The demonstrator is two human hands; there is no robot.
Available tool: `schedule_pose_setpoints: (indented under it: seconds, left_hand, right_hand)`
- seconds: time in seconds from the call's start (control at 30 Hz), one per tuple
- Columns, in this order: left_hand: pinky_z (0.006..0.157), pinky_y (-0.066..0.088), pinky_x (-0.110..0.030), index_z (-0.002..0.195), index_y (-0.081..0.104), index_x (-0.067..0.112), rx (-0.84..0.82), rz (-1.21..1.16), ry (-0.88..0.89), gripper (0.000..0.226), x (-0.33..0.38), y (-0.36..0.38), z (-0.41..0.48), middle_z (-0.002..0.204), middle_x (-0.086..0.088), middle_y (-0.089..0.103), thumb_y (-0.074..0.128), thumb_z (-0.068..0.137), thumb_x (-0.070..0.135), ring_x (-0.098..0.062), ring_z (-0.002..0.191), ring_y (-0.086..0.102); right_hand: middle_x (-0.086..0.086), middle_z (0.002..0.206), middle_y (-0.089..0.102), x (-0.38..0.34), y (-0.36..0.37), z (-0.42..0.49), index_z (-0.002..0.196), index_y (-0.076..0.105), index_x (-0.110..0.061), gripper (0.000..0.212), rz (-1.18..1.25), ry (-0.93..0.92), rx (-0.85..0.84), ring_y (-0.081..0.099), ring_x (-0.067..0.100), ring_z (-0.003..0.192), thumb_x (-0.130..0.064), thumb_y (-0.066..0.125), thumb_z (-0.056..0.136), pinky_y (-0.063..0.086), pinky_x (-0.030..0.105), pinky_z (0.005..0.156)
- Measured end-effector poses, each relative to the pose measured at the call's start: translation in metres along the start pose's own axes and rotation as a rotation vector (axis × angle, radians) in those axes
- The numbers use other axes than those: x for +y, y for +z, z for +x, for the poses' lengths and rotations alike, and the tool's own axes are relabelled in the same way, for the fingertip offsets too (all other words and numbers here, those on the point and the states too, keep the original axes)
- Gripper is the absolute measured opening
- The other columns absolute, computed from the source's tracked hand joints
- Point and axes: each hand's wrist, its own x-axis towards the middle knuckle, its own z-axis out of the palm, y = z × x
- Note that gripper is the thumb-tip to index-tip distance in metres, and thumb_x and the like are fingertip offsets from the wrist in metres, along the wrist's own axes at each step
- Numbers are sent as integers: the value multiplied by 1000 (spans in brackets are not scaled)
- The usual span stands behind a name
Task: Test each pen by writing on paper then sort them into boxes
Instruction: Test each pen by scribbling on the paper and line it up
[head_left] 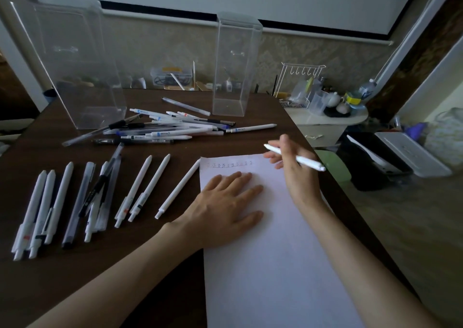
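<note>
Paper (275,265): on the table (175,272), toward its right edge.
Row of pens (58,202): on the table, left of the paper.
Pile of pens (172,130): behind the row.
Left box (75,64): upright, behind the pile's left end.
Right box (235,67): upright, behind the pile's right end.
Left hand (225,207): flat on the paper.
Right hand (293,167): over the paper's far right corner, a pen (308,162) in its fingers.

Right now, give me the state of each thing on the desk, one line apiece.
paper: flat, one row of marks at top
white pen: held, tip off the paper
right hand: grips the white pen
left hand: open, flat on the paper
tall clear box: upright, looks empty
wide clear box: standing, looks empty
pen pile: loose, criss-crossed
pen row: laid side by side
</note>
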Motion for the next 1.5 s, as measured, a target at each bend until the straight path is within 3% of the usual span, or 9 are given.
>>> schedule_pose_setpoints:
  seconds: [0.13,0.23,0.37,0.47,0.57,0.77,0.9,1.07,1.5]
  left_hand:
    - [110,17,-35,142,36,29,57,-7,3,71,0,-1,1,151,-5,30,14,84,64,-21,139,25]
    - [99,36,-39,127,55,24,113,-2,3,60,0,1,5,134,-9,51,29,86,58,-26,122,47]
    - [88,41,-38,113,58,22,140,-10,-9,51,3,0,13,120,-8,54,30,86,55,-27,107,51]
    - [95,34,-37,112,55,19,136,-44,23,48,2,2,15,126,-9,50,29,87,52,-27,117,46]
    - [110,14,-34,121,49,20,134,-84,17,54,2,5,14,150,-8,30,24,87,54,-23,141,20]
    - [112,-3,-32,147,14,33,17,-76,-10,72,0,3,15,157,0,3,3,82,61,-14,144,-4]
    - [112,-4,-30,147,12,37,14,-79,-25,72,0,5,16,158,2,3,1,80,61,-13,143,-4]
    - [112,-3,-30,147,16,36,26,-85,-29,71,0,4,16,157,1,6,4,81,61,-14,143,-1]
    - [113,-1,-30,146,20,34,42,-105,-37,73,1,4,16,157,-1,10,4,80,61,-15,143,2]
  right_hand:
    - [-5,63,50,7,3,14,71,52,-21,22,-71,-25,-148,44,3,58,-18,67,86,35,20,55]
    - [-2,54,48,7,7,29,69,45,-16,27,-169,62,-235,43,2,47,-12,66,84,35,18,50]
    - [-3,41,39,7,14,37,57,36,-16,32,-228,126,-180,34,7,39,-4,59,75,31,24,46]
    - [-2,40,32,12,15,34,55,30,-17,35,-200,80,-152,29,9,39,-3,56,72,27,24,44]
    - [8,46,32,14,14,35,55,30,-16,30,-158,39,-136,30,7,39,-6,55,69,29,22,43]
    - [12,47,45,18,16,36,58,36,-14,31,-312,4,-195,38,11,42,-8,58,79,33,27,50]
    - [21,56,48,13,16,34,60,38,-12,31,-391,-36,-227,36,10,44,-9,59,83,33,25,49]
    - [-2,50,28,15,18,36,58,31,-16,37,-421,-45,-188,25,9,46,-4,59,78,21,18,43]
    - [-5,45,29,13,16,36,56,31,-16,36,-379,0,-188,29,7,42,-4,58,77,22,17,43]
